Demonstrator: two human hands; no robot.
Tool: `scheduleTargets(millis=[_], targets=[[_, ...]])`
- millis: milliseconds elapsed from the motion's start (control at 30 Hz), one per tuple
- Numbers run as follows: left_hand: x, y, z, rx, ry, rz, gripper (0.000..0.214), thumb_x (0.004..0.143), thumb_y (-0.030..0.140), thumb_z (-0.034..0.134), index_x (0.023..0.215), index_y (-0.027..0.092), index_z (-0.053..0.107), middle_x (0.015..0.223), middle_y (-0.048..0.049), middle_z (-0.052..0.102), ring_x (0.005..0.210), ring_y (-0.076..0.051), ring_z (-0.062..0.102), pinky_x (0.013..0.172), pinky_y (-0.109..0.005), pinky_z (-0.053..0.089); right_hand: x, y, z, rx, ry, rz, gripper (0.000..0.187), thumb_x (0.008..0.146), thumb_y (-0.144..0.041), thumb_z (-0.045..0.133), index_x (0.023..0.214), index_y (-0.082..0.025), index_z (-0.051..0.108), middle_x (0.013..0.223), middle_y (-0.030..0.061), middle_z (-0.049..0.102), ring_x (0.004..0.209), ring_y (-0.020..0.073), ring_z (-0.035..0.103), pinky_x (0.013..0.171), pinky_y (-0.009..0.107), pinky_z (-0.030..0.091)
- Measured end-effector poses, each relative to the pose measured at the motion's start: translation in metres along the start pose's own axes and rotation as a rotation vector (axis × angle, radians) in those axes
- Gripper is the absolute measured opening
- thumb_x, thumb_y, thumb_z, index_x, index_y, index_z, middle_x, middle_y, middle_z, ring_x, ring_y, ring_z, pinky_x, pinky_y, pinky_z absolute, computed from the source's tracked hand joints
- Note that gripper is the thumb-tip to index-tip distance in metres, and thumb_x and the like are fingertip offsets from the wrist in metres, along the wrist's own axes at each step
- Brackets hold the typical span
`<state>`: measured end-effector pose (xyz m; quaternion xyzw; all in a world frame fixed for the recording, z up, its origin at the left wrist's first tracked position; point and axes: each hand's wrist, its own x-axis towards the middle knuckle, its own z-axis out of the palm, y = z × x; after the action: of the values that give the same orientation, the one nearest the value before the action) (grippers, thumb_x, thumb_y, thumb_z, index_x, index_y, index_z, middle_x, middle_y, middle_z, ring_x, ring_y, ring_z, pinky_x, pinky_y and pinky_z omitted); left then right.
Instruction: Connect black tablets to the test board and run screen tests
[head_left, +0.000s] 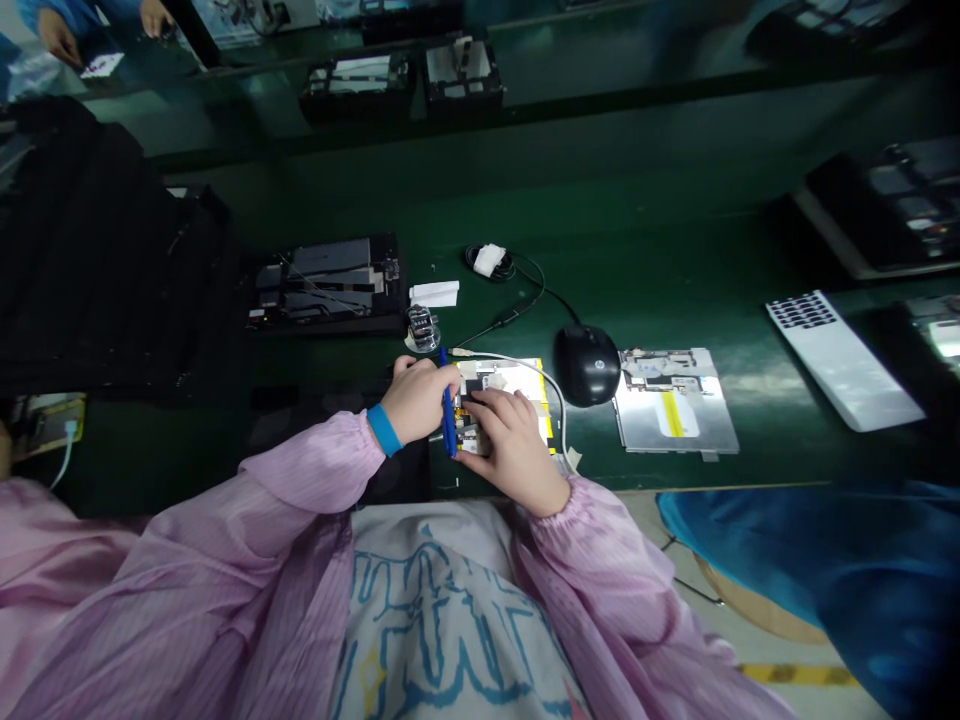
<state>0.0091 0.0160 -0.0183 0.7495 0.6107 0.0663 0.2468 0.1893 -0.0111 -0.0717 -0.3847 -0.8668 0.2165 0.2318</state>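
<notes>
Near the table's front edge lies an opened tablet-like device (pixel 534 380) with a bare circuit board at its left end and yellow edging. My left hand (pixel 420 398), with a blue wristband, grips a thin blue-edged panel (pixel 449 420) tilted up on edge along the device's left side. My right hand (pixel 514 445) rests over the circuit board, fingers bent together and thumb by the panel's lower end. Whatever lies under those fingertips is hidden. A white cable (pixel 556 385) curves across the device. Just beyond my left hand sits a small wrapped part (pixel 423 328).
A black mouse (pixel 589 366) and a silver opened device (pixel 679 425) lie to the right, then a white keyboard-like piece (pixel 847 365). Opened black units (pixel 326 285) and tall dark stacks (pixel 97 250) stand left. A co-worker's hand (pixel 60 38) shows at far left.
</notes>
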Motion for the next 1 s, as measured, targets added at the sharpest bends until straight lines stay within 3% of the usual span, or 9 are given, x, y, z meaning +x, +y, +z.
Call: scheduleTargets(millis=[400,533,600,700,833,900,1000], targets=[[0.0,-0.001,0.004,0.004,0.017,-0.004,0.013,0.071,0.007,0.049,0.071,0.018,0.055,0.073,-0.0021,0.064,0.078,-0.02,0.056,0.091,-0.043,0.029,0.003,-0.008,0.0,-0.153,-0.076,0.01,0.057,0.086,-0.048,0.059,0.133,-0.018,0.053,0.131,0.0146,0.054,0.123,0.0343,0.042,0.107,0.057,0.027],[0.001,0.0,0.001,0.013,0.002,-0.031,0.01,0.072,0.008,0.052,0.073,0.018,0.054,0.073,-0.0022,0.064,0.081,-0.022,0.058,0.092,-0.043,0.03,0.002,-0.009,0.003,-0.162,-0.061,0.007,0.05,0.091,-0.043,0.052,0.134,-0.017,0.051,0.133,0.0152,0.053,0.125,0.035,0.042,0.107,0.059,0.027],[0.001,0.0,-0.003,-0.012,0.02,-0.055,0.006,0.076,0.014,0.056,0.074,0.018,0.052,0.076,-0.002,0.064,0.082,-0.022,0.059,0.091,-0.043,0.032,0.0,-0.006,0.003,-0.08,-0.016,-0.002,0.043,0.094,-0.033,0.046,0.135,-0.018,0.05,0.132,0.0147,0.054,0.124,0.0324,0.045,0.107,0.058,0.03],[-0.003,-0.001,-0.012,-0.107,0.17,-0.059,0.017,0.077,0.025,0.064,0.076,0.019,0.048,0.08,-0.0013,0.065,0.082,-0.021,0.06,0.09,-0.042,0.035,-0.003,0.003,-0.001,0.106,0.126,0.051,0.037,0.094,-0.018,0.04,0.129,-0.017,0.053,0.118,0.0144,0.059,0.111,0.0259,0.056,0.099,0.048,0.044],[-0.015,0.007,-0.02,-0.317,0.349,0.124,0.022,0.079,0.022,0.063,0.077,0.02,0.041,0.088,-0.0035,0.064,0.084,-0.019,0.059,0.082,-0.034,0.043,-0.007,0.012,-0.012,0.348,0.182,0.203,0.021,0.089,-0.016,0.047,0.1,-0.02,0.065,0.093,0.0084,0.063,0.081,0.0198,0.062,0.074,0.036,0.053],[-0.022,0.016,-0.018,-0.383,0.31,0.226,0.019,0.081,0.02,0.059,0.078,0.021,0.04,0.09,-0.0048,0.063,0.085,-0.018,0.06,0.079,-0.031,0.045,-0.007,0.012,-0.018,0.494,0.143,0.258,0.013,0.086,-0.019,0.054,0.092,-0.02,0.066,0.089,0.0061,0.064,0.076,0.018,0.062,0.068,0.033,0.052],[-0.028,0.029,-0.012,-0.404,0.137,0.298,0.015,0.084,0.02,0.054,0.078,0.021,0.04,0.084,-0.0032,0.06,0.078,-0.017,0.058,0.072,-0.029,0.044,-0.005,0.005,-0.026,0.75,0.142,0.302,0.006,0.084,-0.026,0.063,0.088,-0.021,0.065,0.087,0.0039,0.065,0.075,0.0167,0.062,0.066,0.031,0.053]])
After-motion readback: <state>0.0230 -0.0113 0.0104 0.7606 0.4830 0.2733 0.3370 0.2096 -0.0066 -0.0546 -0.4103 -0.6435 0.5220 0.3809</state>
